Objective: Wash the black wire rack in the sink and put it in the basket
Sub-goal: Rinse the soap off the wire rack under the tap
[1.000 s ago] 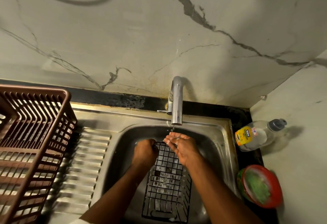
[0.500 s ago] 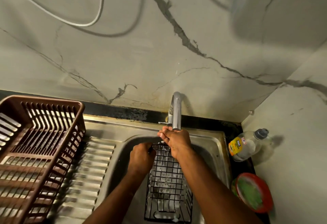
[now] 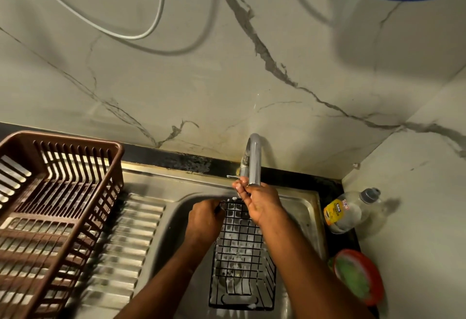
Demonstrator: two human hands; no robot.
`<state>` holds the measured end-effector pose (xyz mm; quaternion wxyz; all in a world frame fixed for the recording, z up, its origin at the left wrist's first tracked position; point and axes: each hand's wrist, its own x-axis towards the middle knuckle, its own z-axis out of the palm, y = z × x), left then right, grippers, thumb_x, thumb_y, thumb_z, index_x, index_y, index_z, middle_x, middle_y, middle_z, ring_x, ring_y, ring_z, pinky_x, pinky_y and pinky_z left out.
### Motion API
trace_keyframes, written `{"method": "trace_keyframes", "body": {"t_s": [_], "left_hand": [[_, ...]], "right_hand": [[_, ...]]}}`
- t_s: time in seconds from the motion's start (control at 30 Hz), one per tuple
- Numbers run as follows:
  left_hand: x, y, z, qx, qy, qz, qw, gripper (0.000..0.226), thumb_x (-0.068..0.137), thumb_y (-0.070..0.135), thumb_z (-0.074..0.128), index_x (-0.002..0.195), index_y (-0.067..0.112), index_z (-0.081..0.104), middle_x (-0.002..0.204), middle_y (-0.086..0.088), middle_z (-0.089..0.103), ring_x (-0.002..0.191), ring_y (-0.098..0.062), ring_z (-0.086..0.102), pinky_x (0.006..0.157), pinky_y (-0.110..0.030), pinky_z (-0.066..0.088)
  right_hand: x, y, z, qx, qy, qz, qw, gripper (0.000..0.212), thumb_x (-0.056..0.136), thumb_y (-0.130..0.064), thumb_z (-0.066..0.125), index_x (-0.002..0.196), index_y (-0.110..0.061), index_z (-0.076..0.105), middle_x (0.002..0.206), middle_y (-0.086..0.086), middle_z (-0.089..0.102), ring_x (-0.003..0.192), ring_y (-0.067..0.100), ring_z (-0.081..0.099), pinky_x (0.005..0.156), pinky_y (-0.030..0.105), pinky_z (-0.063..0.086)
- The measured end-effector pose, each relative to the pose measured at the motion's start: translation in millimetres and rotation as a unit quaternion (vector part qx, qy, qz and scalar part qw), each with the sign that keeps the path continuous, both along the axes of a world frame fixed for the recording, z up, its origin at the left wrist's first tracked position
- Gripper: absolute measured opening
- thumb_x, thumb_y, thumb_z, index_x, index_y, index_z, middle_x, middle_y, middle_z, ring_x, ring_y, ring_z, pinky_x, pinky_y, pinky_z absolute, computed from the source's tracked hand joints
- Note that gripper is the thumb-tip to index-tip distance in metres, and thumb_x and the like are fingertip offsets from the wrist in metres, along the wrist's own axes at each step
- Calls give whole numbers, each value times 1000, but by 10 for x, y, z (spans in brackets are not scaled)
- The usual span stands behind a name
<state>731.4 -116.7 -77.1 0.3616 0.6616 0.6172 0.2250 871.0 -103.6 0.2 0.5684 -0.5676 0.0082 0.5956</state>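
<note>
The left hand (image 3: 205, 220) is gripping the soapy rack's (image 3: 240, 255) far rim, steadying it in the sink (image 3: 306, 207) below the right hand (image 3: 259, 204), whose fingers are curling around the tap (image 3: 253, 159), likely to start rinsing.

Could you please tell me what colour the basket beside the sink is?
The basket is brown, in the head view.

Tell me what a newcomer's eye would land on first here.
The two hands in the middle: the left hand grips the far edge of the black wire rack standing soapy in the sink, while the right hand reaches to the tap. Next comes the big brown basket on the draining board at left.
</note>
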Motion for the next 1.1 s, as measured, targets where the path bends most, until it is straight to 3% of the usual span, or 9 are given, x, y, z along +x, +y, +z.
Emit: {"method": "trace_keyframes", "body": {"t_s": [0.27,0.43,0.53,0.67,0.77,0.83,0.93,1.1], "left_hand": [[25,-33,-21,3,4,-3,1000,8,98,21,62,98,23,70,85,5,72,69,-11,72,71,-38,64],[8,-59,6,-2,4,-7,1000,9,99,21,62,102,23,70,88,5,71,71,-8,72,71,-35,64],[-3,-63,-2,-7,0,-4,1000,9,99,22,62,105,24,69,91,5,71,74,-8,72,73,-35,65],[2,-79,5,2,0,-6,1000,10,99,21,62,105,23,69,92,4,72,72,-8,72,73,-36,64],[16,-95,12,0,-6,-5,1000,12,99,19,63,108,23,69,94,2,73,72,-8,72,73,-35,64],[20,-114,29,0,-13,0,1000,12,99,19,63,108,23,69,93,3,73,72,-8,72,73,-35,64],[-4,-122,18,4,-14,6,1000,13,99,19,62,109,23,69,93,4,72,73,-9,72,73,-36,64],[-74,-88,-33,15,-5,7,1000,11,99,20,62,105,26,69,90,6,72,70,-8,71,70,-35,64]], "right_hand": [[13,-108,20,0,-2,-11,1000,31,95,15,52,125,10,58,102,22,69,96,34,73,84,33,60],[53,-249,-26,-14,-47,-11,999,18,88,6,68,106,6,70,84,19,76,74,22,74,60,20,61],[80,-345,-29,-8,-48,-1,999,9,89,7,67,91,-1,72,87,17,74,77,21,69,64,21,58],[75,-333,13,23,17,0,1000,23,93,14,55,111,5,65,104,21,72,92,29,73,76,28,62],[25,-202,66,36,33,-11,999,31,96,13,51,126,7,57,108,25,69,90,30,74,80,31,62],[-42,-99,128,37,34,-13,999,26,98,9,50,123,9,58,96,23,71,75,25,75,70,26,63],[-131,21,169,25,19,-12,999,13,99,-1,55,98,5,67,70,13,72,61,17,71,49,16,56],[-232,117,24,-1,-62,24,998,8,88,-20,76,83,-13,75,63,2,67,35,1,44,32,13,29]]}}
